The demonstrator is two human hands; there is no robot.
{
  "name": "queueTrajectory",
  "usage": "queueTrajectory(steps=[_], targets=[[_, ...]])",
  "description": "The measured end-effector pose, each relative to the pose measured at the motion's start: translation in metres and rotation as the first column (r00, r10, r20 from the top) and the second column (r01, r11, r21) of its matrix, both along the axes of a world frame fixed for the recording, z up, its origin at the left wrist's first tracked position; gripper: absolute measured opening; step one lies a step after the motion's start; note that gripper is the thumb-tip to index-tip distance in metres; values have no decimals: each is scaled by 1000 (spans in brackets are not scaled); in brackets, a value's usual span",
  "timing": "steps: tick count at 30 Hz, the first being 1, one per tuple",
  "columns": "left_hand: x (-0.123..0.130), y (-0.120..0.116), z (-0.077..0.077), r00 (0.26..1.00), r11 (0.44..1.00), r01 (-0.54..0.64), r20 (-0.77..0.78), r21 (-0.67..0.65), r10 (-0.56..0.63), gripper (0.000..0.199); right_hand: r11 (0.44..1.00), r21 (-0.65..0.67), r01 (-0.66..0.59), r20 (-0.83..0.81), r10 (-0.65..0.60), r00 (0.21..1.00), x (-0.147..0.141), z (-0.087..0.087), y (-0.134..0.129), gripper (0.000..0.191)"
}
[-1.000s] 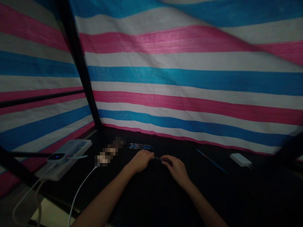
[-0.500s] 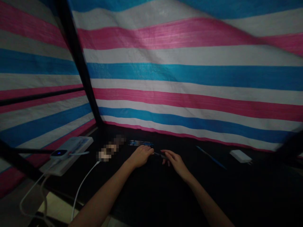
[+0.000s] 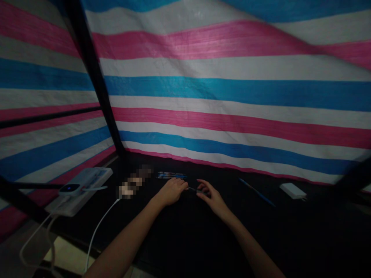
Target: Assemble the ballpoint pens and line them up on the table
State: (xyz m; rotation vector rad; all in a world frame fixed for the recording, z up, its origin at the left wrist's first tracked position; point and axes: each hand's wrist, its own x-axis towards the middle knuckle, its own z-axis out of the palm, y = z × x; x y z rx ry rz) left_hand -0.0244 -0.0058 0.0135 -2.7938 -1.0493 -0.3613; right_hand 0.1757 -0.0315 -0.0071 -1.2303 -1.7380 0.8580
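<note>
My left hand (image 3: 173,190) is closed at the middle of the black table, its fingers around one end of a thin, pen-like item (image 3: 193,189). This item points to the right, and its far end lies between the parted thumb and fingers of my right hand (image 3: 211,195). The right hand is open, palm turned towards the left; whether a fingertip still touches the item is too dark to tell. Just behind my left hand several pens (image 3: 171,175) lie side by side. The end inside my left hand is hidden.
A long blue pen-like stick (image 3: 257,192) and a white charger plug (image 3: 292,191) lie on the table (image 3: 232,247) at right. At left are a white power strip (image 3: 95,181), a device with a lit display (image 3: 69,188) and a white cable (image 3: 97,227). Striped sheeting (image 3: 217,88) hangs behind.
The right hand has loosened from the pen-like item, its thumb and fingers spreading apart. My left hand keeps its hold. The whole view has shifted slightly.
</note>
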Motion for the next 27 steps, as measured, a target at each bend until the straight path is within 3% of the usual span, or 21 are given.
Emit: queueTrajectory(steps=[3, 5, 8, 12, 14, 17, 20, 23, 27], targets=[[1, -1, 1, 999, 1000, 16, -29, -5, -16, 13, 991, -103, -89, -10, 89, 996, -1, -1, -1, 35], [1, -1, 1, 999, 1000, 19, -36, -5, -19, 13, 995, -58, -77, 11, 77, 997, -1, -2, -1, 34], [2, -1, 1, 1000, 1000, 13, -18, 0, -13, 11, 999, 26, -37, -11, 37, 999, -2, -4, -2, 50], [4, 0, -2, 999, 999, 33, -23, 22, -33, 10, 991, -88, -97, 13, 99, 995, -1, -4, -1, 36], [4, 0, -3, 998, 999, 45, -33, 28, -44, 11, 997, -42, -60, 70, 63, 996, -1, -5, 0, 32], [4, 1, -3, 999, 999, 46, -21, 29, -46, 12, 999, 34, -25, 57, 23, 998, -2, -5, 1, 41], [4, 1, -3, 999, 998, 40, -24, 42, -39, 12, 996, -74, -58, 14, 59, 998, -4, -5, 0, 35], [3, 1, -2, 999, 999, 34, -27, 39, -33, 10, 994, -99, -52, 92, 62, 994, -2, -1, -1, 26], [0, 5, -3, 1000, 1000, -18, 11, 15, 18, 12, 1000, 15, 3, 235, -6, 972, 9, 7, -3, 19]])
